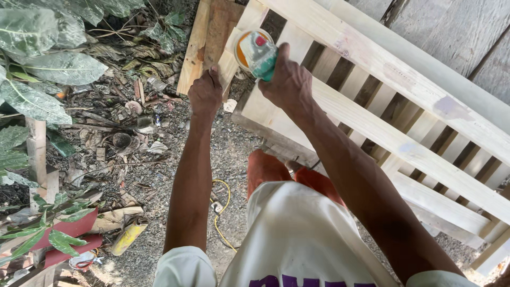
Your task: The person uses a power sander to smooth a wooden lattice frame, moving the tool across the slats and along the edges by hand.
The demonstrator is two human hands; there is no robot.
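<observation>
Right hand [287, 79] is wrapped tight around a teal power sander [258, 52], fingers curled over the body so the round orange disc faces down onto the wood. Looks like that grip is there to keep the tool flat and pushed into the surface, since the arm comes in straight and locked behind it.

Left hand [204, 93] is closed over the end of a slat, knuckles up, just to the left of the sander hand. My guess is it's bracing the piece so it doesn't skate around while the disc bears on it.

The thing under both hands is a slatted wooden frame [393, 101], pale unfinished boards with gaps between them, leaning at a tilt and running off to the right of the right hand. Tilted like that, the working face sits at a comfortable reach for someone standing over it.

Below the hands, down by the person's legs, a yellow cord [226, 204] snakes across the gravel ground [159, 186]; can't tell for sure that it feeds the sander. Off to the left of the left hand there's dry leaf litter, scrap wood and big green leaves [48, 69].
</observation>
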